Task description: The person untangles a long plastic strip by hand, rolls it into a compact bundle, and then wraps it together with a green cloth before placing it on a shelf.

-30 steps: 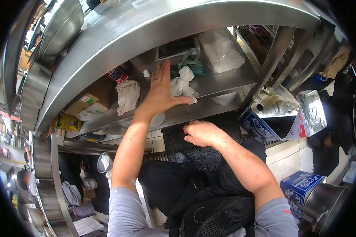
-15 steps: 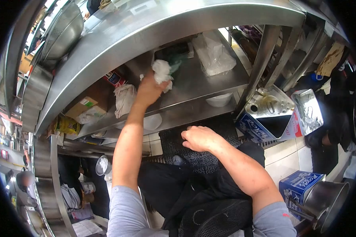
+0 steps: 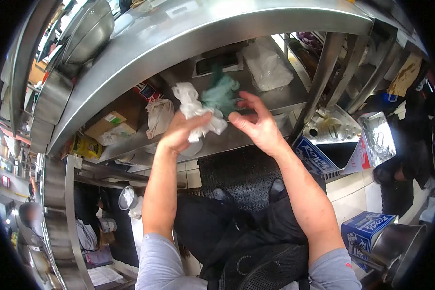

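Head view: the left hand is closed around a crumpled white cloth before the steel shelf — a green cloth lies just right of it, nearer the right hand, which is spread open with fingertips at its edge.

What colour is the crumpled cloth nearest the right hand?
The cloth is teal green, beside the white bundle in the left hand; head view.
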A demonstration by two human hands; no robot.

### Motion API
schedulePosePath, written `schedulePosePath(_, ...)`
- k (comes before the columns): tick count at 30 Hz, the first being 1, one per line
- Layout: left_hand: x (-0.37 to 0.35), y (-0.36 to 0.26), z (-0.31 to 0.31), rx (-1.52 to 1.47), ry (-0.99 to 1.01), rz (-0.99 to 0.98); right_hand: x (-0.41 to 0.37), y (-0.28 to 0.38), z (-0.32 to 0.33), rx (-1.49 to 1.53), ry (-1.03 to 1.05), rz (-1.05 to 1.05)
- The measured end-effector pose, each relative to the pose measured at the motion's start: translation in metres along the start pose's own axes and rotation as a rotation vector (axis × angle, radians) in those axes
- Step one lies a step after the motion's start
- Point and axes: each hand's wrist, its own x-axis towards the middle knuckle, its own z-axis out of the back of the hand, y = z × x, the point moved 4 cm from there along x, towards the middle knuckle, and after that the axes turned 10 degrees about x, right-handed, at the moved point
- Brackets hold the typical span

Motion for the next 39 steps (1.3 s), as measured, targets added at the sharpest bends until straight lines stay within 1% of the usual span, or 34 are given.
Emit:
schedulePosePath(1,-0.006,0.01,-0.004,-0.049,0.068,0.012,0.0,-0.001,0.0,0.116,-0.01,-0.004)
schedulePosePath(2,-0.011,0.013,-0.011,-0.103,0.221,-0.036,-0.002,-0.001,-0.002,0.107,-0.007,-0.003)
schedulePosePath(3,-0.019,0.019,-0.015,-0.167,0.284,-0.037,-0.005,-0.003,-0.007,0.271,0.011,-0.055)
schedulePosePath(4,-0.024,0.024,-0.021,-0.204,0.258,-0.041,-0.007,-0.005,-0.01,0.437,0.029,-0.11)
schedulePosePath(5,-0.027,0.031,-0.025,-0.241,0.231,-0.041,-0.009,-0.004,-0.011,0.432,0.028,-0.113)
schedulePosePath(6,-0.029,0.04,-0.025,-0.269,0.28,-0.012,-0.01,-0.004,-0.013,0.51,0.083,-0.145)
schedulePosePath(7,-0.032,0.044,-0.028,-0.277,0.279,-0.019,-0.009,-0.002,-0.016,0.583,0.142,-0.174)
schedulePosePath(8,-0.034,0.049,-0.033,-0.227,0.262,-0.008,-0.011,-0.003,-0.017,0.571,0.096,-0.135)
schedulePosePath(9,-0.036,0.053,-0.035,-0.179,0.244,0.007,-0.009,-0.008,-0.014,0.561,0.102,-0.14)
schedulePosePath(10,-0.039,0.052,-0.039,-0.201,0.322,-0.019,-0.006,-0.015,-0.008,0.413,0.037,-0.114)
schedulePosePath(11,-0.039,0.056,-0.038,-0.209,0.316,-0.014,-0.004,-0.021,-0.002,0.269,-0.028,-0.091)
schedulePosePath(12,-0.039,0.061,-0.035,-0.195,0.252,-0.011,-0.003,-0.03,0.001,0.241,-0.077,-0.125)
schedulePosePath(13,-0.039,0.063,-0.032,-0.18,0.188,-0.012,-0.002,-0.023,-0.002,0.196,-0.065,-0.057)
schedulePosePath(15,-0.039,0.058,-0.026,-0.189,0.138,-0.041,0.002,-0.03,0.011,0.048,-0.28,-0.021)
schedulePosePath(17,-0.038,0.054,-0.015,-0.331,0.078,-0.093,0.001,-0.013,0.011,0.096,-0.312,0.006)
schedulePosePath(18,-0.037,0.052,-0.01,-0.356,0.062,-0.107,0.005,-0.014,0.019,0.071,-0.353,0.02)
schedulePosePath(19,-0.041,0.053,-0.006,-0.361,0.05,-0.105,0.008,-0.014,0.022,0.114,-0.379,0.035)
schedulePosePath(22,-0.041,0.052,-0.002,-0.395,-0.026,-0.143,0.006,-0.006,0.023,0.079,-0.332,0.05)
schedulePosePath(23,-0.04,0.053,-0.004,-0.403,-0.033,-0.142,0.003,-0.008,0.015,0.096,-0.273,0.02)
schedulePosePath(24,-0.038,0.054,-0.006,-0.368,-0.049,-0.154,-0.002,-0.011,0.007,0.117,-0.218,-0.013)
schedulePosePath(25,-0.038,0.055,-0.008,-0.33,-0.061,-0.161,-0.009,-0.014,0.0,0.118,-0.22,-0.021)
schedulePosePath(26,-0.037,0.053,-0.011,-0.242,-0.078,-0.167,-0.013,-0.016,-0.012,0.152,-0.12,-0.035)
schedulePosePath(27,-0.037,0.051,-0.014,-0.245,-0.078,-0.173,-0.014,-0.017,-0.024,0.18,-0.015,-0.044)
schedulePosePath(29,-0.041,0.052,-0.022,0.172,-0.049,-0.121,-0.018,-0.019,-0.046,0.386,0.052,0.029)
schedulePosePath(30,-0.04,0.058,-0.029,0.159,0.075,-0.214,-0.02,-0.029,-0.045,0.41,0.012,-0.029)
schedulePosePath(31,-0.045,0.057,-0.039,0.16,0.131,-0.235,-0.021,-0.03,-0.045,0.415,0.01,-0.034)
schedulePosePath(33,-0.045,0.068,-0.041,0.229,0.242,-0.149,-0.022,-0.035,-0.044,0.392,-0.014,-0.223)
schedulePosePath(34,-0.044,0.065,-0.04,0.226,0.238,-0.155,-0.022,-0.026,-0.046,0.381,-0.052,-0.159)
schedulePosePath(35,-0.044,0.063,-0.04,0.093,0.273,-0.142,-0.019,-0.027,-0.044,0.374,-0.045,-0.16)
schedulePosePath(36,-0.045,0.062,-0.041,-0.038,0.31,-0.124,-0.017,-0.026,-0.039,0.21,-0.068,-0.052)
schedulePosePath(37,-0.045,0.061,-0.043,-0.04,0.307,-0.119,-0.016,-0.022,-0.037,0.05,-0.094,0.055)
schedulePosePath(38,-0.043,0.06,-0.046,0.013,0.253,-0.139,-0.017,-0.017,-0.036,-0.067,-0.109,0.06)
schedulePosePath(39,-0.041,0.058,-0.047,0.067,0.204,-0.163,-0.018,-0.017,-0.035,-0.064,-0.118,0.059)
